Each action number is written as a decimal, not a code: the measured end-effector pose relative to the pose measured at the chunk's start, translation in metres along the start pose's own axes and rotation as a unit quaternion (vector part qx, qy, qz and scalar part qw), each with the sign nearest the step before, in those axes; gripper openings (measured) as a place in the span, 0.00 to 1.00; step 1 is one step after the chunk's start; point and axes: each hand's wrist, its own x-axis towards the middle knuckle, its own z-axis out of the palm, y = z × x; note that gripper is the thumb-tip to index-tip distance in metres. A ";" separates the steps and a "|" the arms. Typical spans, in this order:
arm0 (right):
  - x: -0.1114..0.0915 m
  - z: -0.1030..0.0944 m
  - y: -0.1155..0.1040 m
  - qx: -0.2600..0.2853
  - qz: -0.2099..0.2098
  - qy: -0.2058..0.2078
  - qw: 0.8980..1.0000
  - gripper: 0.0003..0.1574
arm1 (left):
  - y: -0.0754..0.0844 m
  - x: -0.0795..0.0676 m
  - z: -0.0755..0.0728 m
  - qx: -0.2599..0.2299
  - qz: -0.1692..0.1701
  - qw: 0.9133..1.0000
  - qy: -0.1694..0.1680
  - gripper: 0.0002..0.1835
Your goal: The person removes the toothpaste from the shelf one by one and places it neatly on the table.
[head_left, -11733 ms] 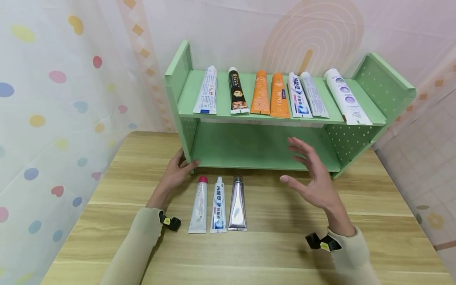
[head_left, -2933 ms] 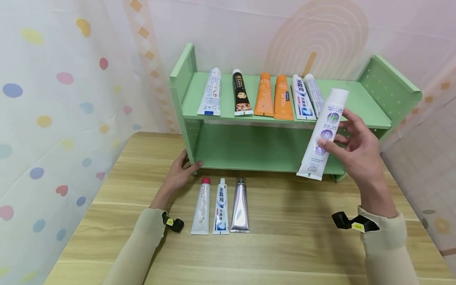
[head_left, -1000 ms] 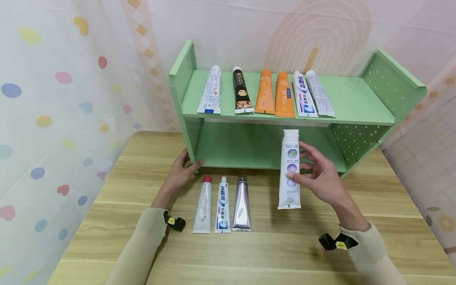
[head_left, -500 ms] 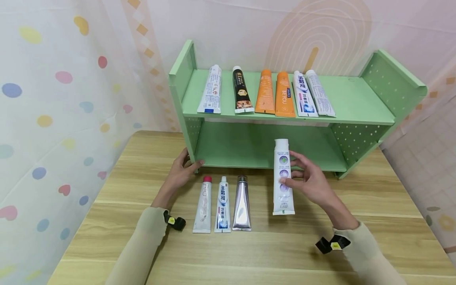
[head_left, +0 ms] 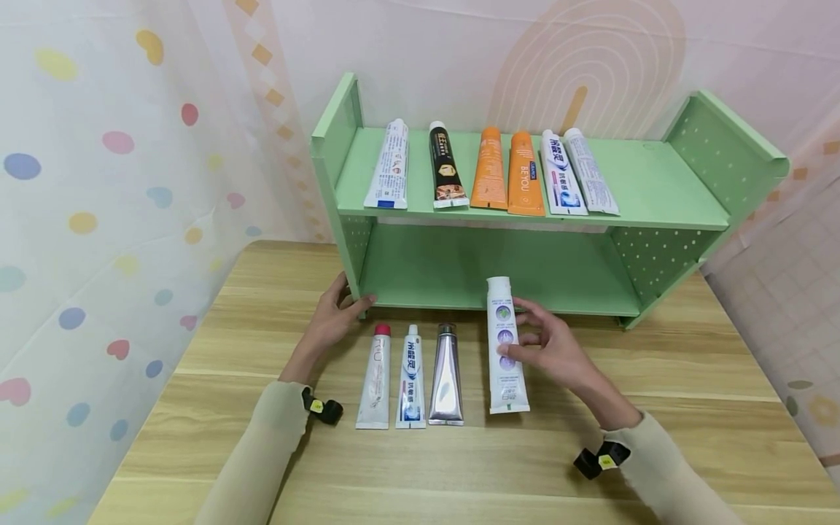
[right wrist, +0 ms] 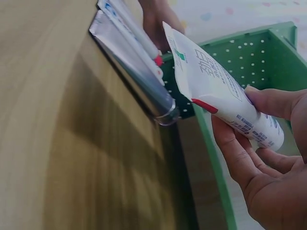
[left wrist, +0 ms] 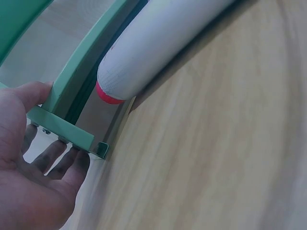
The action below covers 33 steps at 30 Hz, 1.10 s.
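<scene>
My right hand pinches a white toothpaste tube with purple circles, cap end pointing to the shelf. In the right wrist view the tube is held above the table, thumb on one face and fingers on the other. Left of it on the table lie a silver tube, a blue-and-white toothpaste tube and a white tube with a red cap. My left hand grips the lower front corner of the green shelf; the left wrist view shows thumb and fingers on either side of its panel.
On the top board lie a white tube, a black tube, two orange tubes, a blue-and-white tube and a pale tube. The shelf's lower board sits low, behind the row on the wooden table.
The white toothpaste tube came off the right end of the top board in my right hand. Lately it moved left and down toward the silver tube. My left hand stayed on the shelf.
</scene>
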 end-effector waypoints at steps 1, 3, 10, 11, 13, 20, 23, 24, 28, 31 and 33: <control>0.000 0.001 0.001 0.000 0.004 -0.002 1.000 0.54 | 0.000 0.000 0.000 0.001 0.000 1.000 0.000 0.44; 0.000 0.004 0.004 0.001 0.011 -0.006 1.000 0.54 | 0.000 0.001 0.000 0.003 0.000 1.000 0.000 0.43; -0.003 0.012 0.014 0.014 0.031 -0.023 0.999 0.52 | 0.002 0.000 0.000 0.001 -0.002 1.000 -0.003 0.44; -0.003 0.014 0.015 0.015 0.033 -0.025 0.999 0.51 | 0.001 0.001 0.000 0.002 -0.001 1.000 -0.002 0.43; -0.004 0.015 0.017 0.017 0.039 -0.030 0.999 0.52 | 0.001 0.000 0.000 0.003 0.003 1.000 -0.002 0.44; -0.007 0.022 0.023 0.012 0.060 -0.044 0.997 0.53 | 0.000 0.000 0.000 0.006 0.008 1.000 0.001 0.43; -0.008 0.025 0.025 0.005 0.073 -0.046 0.996 0.54 | 0.000 0.000 0.000 0.008 0.011 1.000 0.002 0.44; -0.007 0.026 0.026 0.001 0.079 -0.044 0.996 0.54 | 0.000 0.000 0.000 0.008 0.010 1.000 0.003 0.44; -0.005 0.032 0.027 -0.008 0.100 -0.028 0.995 0.54 | 0.000 0.001 0.000 0.005 0.002 1.000 0.001 0.44; -0.002 0.037 0.028 -0.016 0.115 -0.013 0.993 0.53 | -0.001 0.001 -0.001 0.002 0.001 1.000 0.000 0.44; 0.000 0.041 0.028 -0.019 0.122 -0.007 0.992 0.53 | -0.002 0.002 0.000 0.003 0.005 1.000 0.000 0.44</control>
